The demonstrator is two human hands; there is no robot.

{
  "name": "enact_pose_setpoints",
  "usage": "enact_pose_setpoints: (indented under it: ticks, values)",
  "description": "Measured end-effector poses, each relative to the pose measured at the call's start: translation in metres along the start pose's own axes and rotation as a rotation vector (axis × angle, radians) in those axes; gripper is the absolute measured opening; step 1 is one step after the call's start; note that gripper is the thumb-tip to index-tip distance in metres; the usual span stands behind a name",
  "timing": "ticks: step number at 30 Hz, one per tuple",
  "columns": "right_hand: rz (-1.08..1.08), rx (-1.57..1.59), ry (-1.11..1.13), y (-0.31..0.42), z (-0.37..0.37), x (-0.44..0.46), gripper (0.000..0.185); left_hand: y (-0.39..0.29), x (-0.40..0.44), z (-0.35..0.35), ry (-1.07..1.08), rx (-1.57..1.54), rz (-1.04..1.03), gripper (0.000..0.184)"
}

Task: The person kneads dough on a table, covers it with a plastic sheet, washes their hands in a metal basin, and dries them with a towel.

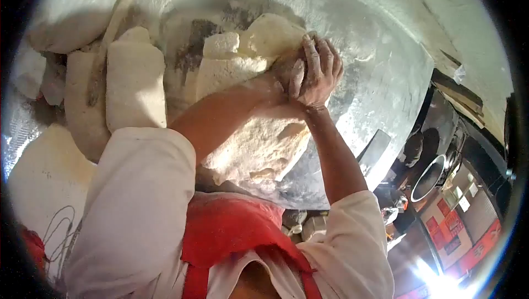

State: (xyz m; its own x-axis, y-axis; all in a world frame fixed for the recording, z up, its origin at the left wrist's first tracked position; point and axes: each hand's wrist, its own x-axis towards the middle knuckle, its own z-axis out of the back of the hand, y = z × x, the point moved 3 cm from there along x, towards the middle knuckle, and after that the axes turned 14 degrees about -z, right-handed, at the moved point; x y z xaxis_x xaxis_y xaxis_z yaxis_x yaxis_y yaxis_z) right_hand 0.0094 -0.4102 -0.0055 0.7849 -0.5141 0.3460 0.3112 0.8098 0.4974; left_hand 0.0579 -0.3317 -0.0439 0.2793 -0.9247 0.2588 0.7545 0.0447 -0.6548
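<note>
Both hands are together near the middle of the view, over a large floury mass of pale dough (262, 147). My right hand (322, 70) lies on top of my left hand (286, 70), its fingers stretched forward and slightly apart. My left hand is mostly covered, so its fingers do not show; it seems to press down on the dough. More dough (273, 34) bulges out beyond the hands, and a smaller lump (221, 44) sits beside it. The dough rests on a flour-dusted grey worktop (380, 95).
Long pale dough blocks (136, 81) lie at the left, with a floury stick (114, 29) across one. A flat scraper-like blade (374, 146) lies right of my right forearm. Past the worktop's right edge is a round metal-rimmed bowl (414, 193). A pale wall stands at upper right.
</note>
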Motion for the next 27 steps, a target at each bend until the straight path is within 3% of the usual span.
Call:
enact_pose_setpoints:
  ticks: [4,9,14,15,17,18,20,22,24,27]
  values:
    - [-0.068,0.072,0.049,-0.003,-0.006,0.011,0.044,-0.008,0.013,0.015,0.075,0.056,-0.024,0.060]
    - [-0.183,0.004,0.296,0.043,0.026,-0.069,0.043,-0.064,-0.073,0.014,0.013,-0.058,0.034,0.062]
    - [-0.059,0.178,0.182,0.016,0.022,-0.071,0.043,-0.049,-0.080,-0.017,-0.127,-0.233,0.154,0.063]
    - [-0.021,0.156,0.154,0.012,0.021,-0.066,0.043,-0.048,-0.074,-0.015,-0.174,-0.198,0.117,0.063]
    - [-0.020,0.126,0.125,0.009,0.013,-0.062,0.044,-0.053,-0.068,0.004,-0.301,0.223,-0.129,0.071]
    - [-0.067,0.092,0.155,0.010,0.016,-0.073,0.044,-0.077,-0.068,0.024,0.001,0.261,-0.061,0.074]
    - [-0.157,0.230,0.281,0.025,0.031,-0.094,0.046,-0.124,-0.103,0.027,0.313,0.258,0.041,0.078]
    - [-0.152,0.195,0.308,0.033,0.032,-0.108,0.045,-0.118,-0.124,0.023,-0.060,0.026,0.009,0.064]
    - [-0.068,0.086,0.316,0.064,0.055,-0.146,0.048,-0.118,-0.140,0.009,-0.078,-0.002,0.069,0.064]
    - [-0.047,0.132,0.163,0.045,0.038,-0.161,0.047,-0.104,-0.142,-0.007,-0.103,-0.002,0.103,0.063]
